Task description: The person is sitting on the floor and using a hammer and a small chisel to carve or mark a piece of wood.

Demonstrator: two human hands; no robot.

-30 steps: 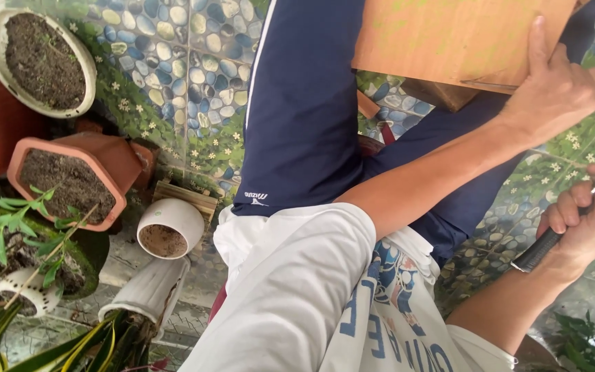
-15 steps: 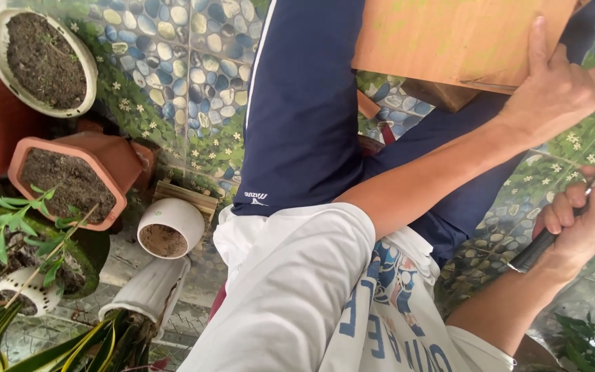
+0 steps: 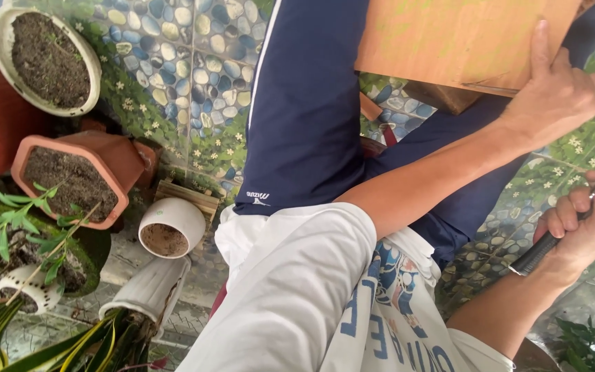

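Observation:
My left hand (image 3: 559,96) lies flat on the edge of a wooden board (image 3: 449,41) at the top right, thumb stretched up over its face. My left arm reaches to it from a white sleeve across my navy shorts (image 3: 311,103). Lower right, my right hand (image 3: 580,227) is closed around the black handle of a slim tool (image 3: 538,251). The tool's metal shaft points up to the right edge of the view, and its tip is cut off there.
Several pots stand at the left: a white round pot of soil (image 3: 46,58), a terracotta pot (image 3: 74,176), a small white pot (image 3: 170,227) and green plants (image 3: 29,241). The surface behind has a pebble-and-flower tile pattern (image 3: 173,62).
My right hand with the tool has shifted very slightly. My left hand and the board have stayed where they were.

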